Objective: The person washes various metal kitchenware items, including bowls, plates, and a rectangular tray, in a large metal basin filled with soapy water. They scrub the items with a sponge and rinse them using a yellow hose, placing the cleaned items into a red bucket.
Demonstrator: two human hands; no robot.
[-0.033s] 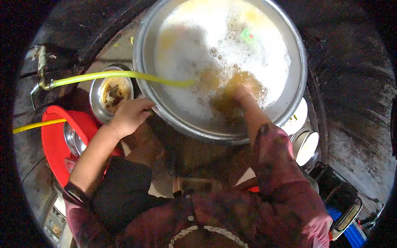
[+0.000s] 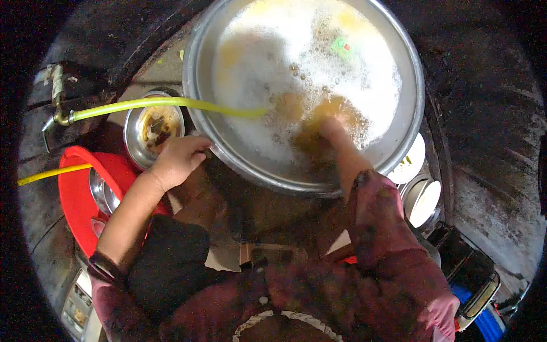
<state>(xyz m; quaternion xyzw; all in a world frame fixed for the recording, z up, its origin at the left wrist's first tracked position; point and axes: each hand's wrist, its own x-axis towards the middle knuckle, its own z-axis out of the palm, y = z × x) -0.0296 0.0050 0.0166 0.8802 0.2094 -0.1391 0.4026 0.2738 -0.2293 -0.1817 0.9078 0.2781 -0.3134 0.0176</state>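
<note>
A large round metal basin (image 2: 196, 97) is full of water topped with white foam (image 2: 256, 62). My right hand (image 2: 331, 126) is in it past the fingers, where the water looks yellowish brown; what those fingers do or touch is hidden. Beside the basin's left rim is my left hand (image 2: 181, 159), with loosely bent fingers, a gap between thumb and forefinger, and nothing visible in it. Its fingertips are at the rim; whether they touch it I cannot tell. A yellow-green hose (image 2: 137, 103) runs over the rim into the water. A small green piece (image 2: 343, 48) with a red spot floats in the foam.
A metal bowl (image 2: 132, 134) with brown residue is left of the basin. Below it, a red plastic tub (image 2: 74, 194) contains metal dishes (image 2: 102, 191); a thin yellow hose (image 2: 54, 174) reaches the tub. White dishes (image 2: 423, 205) stand at the right. A tap (image 2: 58, 117) is at far left.
My right hand has shifted very slightly in the water. The left hand stays beside the rim.
</note>
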